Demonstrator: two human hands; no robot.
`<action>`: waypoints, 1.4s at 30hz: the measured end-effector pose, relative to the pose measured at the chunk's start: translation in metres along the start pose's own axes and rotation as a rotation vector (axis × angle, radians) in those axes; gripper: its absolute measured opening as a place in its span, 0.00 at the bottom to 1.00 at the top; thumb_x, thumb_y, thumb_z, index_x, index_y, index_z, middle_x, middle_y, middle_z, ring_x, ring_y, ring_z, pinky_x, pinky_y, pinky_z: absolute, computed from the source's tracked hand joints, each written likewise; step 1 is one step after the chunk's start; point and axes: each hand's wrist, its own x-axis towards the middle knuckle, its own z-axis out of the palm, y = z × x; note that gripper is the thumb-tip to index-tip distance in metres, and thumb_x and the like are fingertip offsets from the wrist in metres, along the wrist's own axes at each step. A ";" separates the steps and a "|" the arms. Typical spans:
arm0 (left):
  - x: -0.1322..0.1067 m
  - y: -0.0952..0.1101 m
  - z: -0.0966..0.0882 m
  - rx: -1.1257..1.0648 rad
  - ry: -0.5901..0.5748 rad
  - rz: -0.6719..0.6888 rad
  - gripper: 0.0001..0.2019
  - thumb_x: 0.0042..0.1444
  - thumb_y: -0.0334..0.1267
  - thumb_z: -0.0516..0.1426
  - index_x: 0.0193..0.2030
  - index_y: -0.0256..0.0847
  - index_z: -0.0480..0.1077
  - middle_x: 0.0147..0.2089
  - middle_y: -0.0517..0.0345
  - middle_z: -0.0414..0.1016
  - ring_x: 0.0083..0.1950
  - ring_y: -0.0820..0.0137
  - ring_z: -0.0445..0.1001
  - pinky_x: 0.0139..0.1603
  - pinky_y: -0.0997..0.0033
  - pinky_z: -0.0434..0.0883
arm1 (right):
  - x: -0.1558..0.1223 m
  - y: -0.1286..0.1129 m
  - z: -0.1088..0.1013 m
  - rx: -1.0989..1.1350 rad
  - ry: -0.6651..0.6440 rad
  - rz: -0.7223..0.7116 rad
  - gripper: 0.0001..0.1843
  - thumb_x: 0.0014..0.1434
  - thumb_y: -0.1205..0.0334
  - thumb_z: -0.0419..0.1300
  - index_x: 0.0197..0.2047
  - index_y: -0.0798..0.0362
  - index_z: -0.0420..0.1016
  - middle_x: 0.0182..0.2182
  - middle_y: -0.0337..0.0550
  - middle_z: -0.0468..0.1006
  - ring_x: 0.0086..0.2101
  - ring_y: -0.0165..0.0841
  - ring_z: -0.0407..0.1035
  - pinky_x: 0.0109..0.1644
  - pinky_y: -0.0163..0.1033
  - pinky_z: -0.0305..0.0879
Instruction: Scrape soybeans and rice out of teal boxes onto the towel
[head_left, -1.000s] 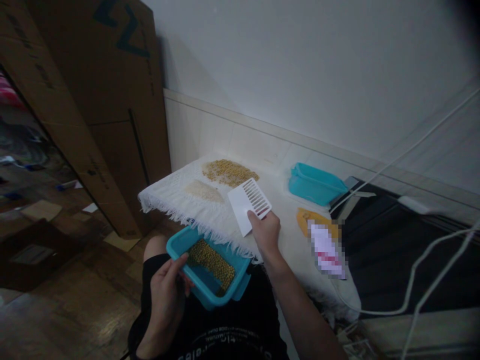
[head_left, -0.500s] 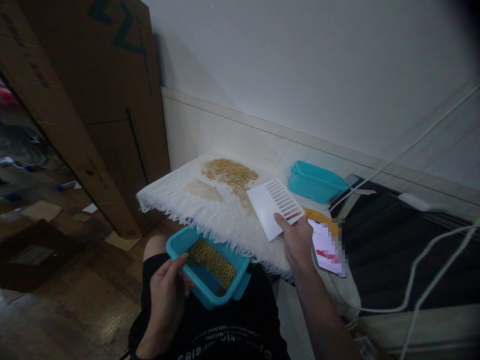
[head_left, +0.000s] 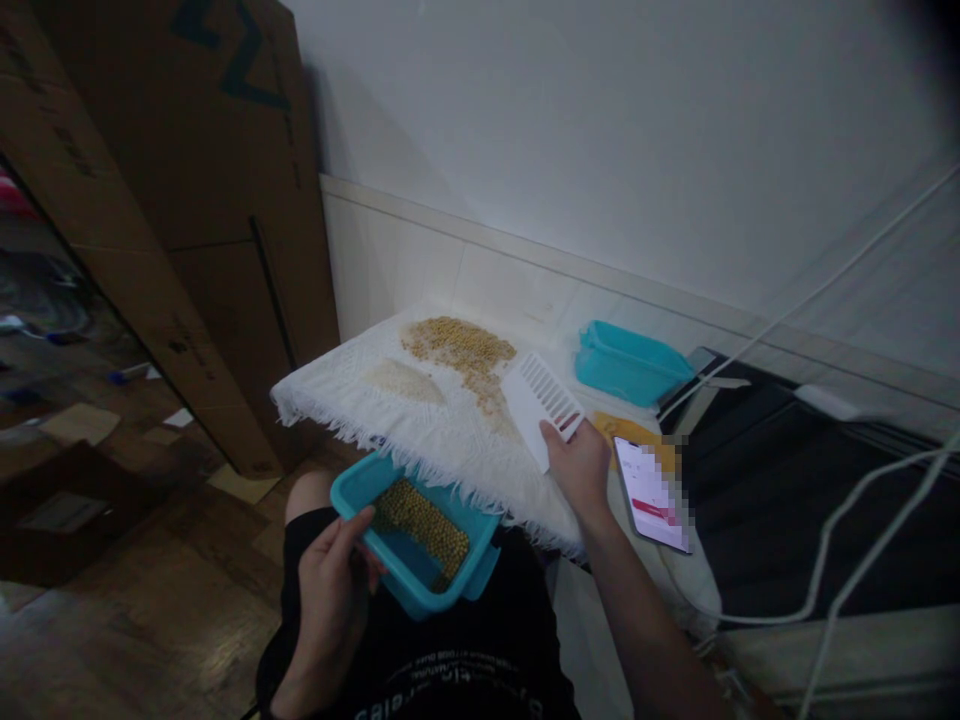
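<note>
My left hand [head_left: 330, 575] grips the near rim of a teal plastic tub [head_left: 409, 530] holding yellowish beans, kept below the fringed edge of a white cloth [head_left: 420, 430]. My right hand [head_left: 579, 462] pinches a white slotted scraper card [head_left: 541, 402] standing on the cloth, just right of a trail of beans. A larger pile of beans [head_left: 457, 345] lies at the far side of the cloth, with a small heap of white rice [head_left: 401, 380] to its left.
A second teal tub [head_left: 630, 365] sits at the far right of the cloth. A phone [head_left: 651, 492] lies on an orange item beside my right wrist. White cables [head_left: 832, 540] cross a dark surface on the right. Big cardboard boxes [head_left: 187, 200] stand at left.
My right hand swung the scraper card right, then brought it back down beside the bean trail. Some beans now trail from the pile toward the near edge. The left hand and tub stayed put.
</note>
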 end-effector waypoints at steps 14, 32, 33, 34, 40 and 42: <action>0.000 -0.001 -0.001 -0.011 -0.006 -0.006 0.18 0.48 0.45 0.66 0.15 0.41 0.68 0.11 0.63 0.67 0.12 0.76 0.61 0.12 0.77 0.55 | 0.014 -0.005 0.003 0.054 -0.076 -0.071 0.12 0.56 0.55 0.61 0.38 0.54 0.79 0.35 0.51 0.85 0.36 0.44 0.77 0.38 0.42 0.68; 0.000 0.001 0.002 -0.002 0.005 -0.012 0.18 0.48 0.45 0.66 0.15 0.41 0.67 0.10 0.64 0.66 0.12 0.76 0.59 0.12 0.77 0.55 | 0.020 -0.026 0.012 0.028 -0.209 -0.150 0.07 0.58 0.60 0.61 0.39 0.51 0.78 0.37 0.47 0.85 0.39 0.41 0.78 0.41 0.40 0.69; 0.000 0.001 0.002 -0.004 0.002 -0.012 0.18 0.48 0.45 0.65 0.15 0.41 0.67 0.10 0.64 0.66 0.11 0.76 0.59 0.12 0.77 0.55 | 0.020 -0.027 0.013 0.019 -0.217 -0.153 0.07 0.59 0.60 0.61 0.39 0.51 0.78 0.37 0.46 0.85 0.38 0.41 0.78 0.41 0.40 0.69; 0.000 0.000 0.001 -0.004 0.000 -0.011 0.18 0.49 0.45 0.65 0.15 0.41 0.67 0.10 0.64 0.66 0.12 0.77 0.59 0.12 0.77 0.55 | 0.020 -0.027 0.015 0.011 -0.228 -0.157 0.07 0.59 0.60 0.60 0.39 0.51 0.77 0.36 0.46 0.84 0.38 0.40 0.78 0.41 0.40 0.68; 0.001 -0.002 -0.001 -0.012 -0.015 -0.021 0.18 0.49 0.45 0.66 0.15 0.41 0.68 0.11 0.62 0.67 0.12 0.76 0.60 0.12 0.77 0.55 | 0.015 -0.030 0.015 -0.007 -0.261 -0.194 0.07 0.60 0.57 0.60 0.36 0.50 0.76 0.33 0.45 0.83 0.35 0.40 0.77 0.37 0.38 0.66; 0.001 -0.001 -0.002 -0.014 -0.018 -0.021 0.18 0.50 0.45 0.66 0.15 0.41 0.69 0.11 0.62 0.67 0.12 0.76 0.61 0.12 0.77 0.56 | 0.012 -0.031 0.013 -0.012 -0.262 -0.193 0.07 0.60 0.56 0.59 0.36 0.50 0.76 0.31 0.44 0.83 0.34 0.39 0.77 0.36 0.38 0.65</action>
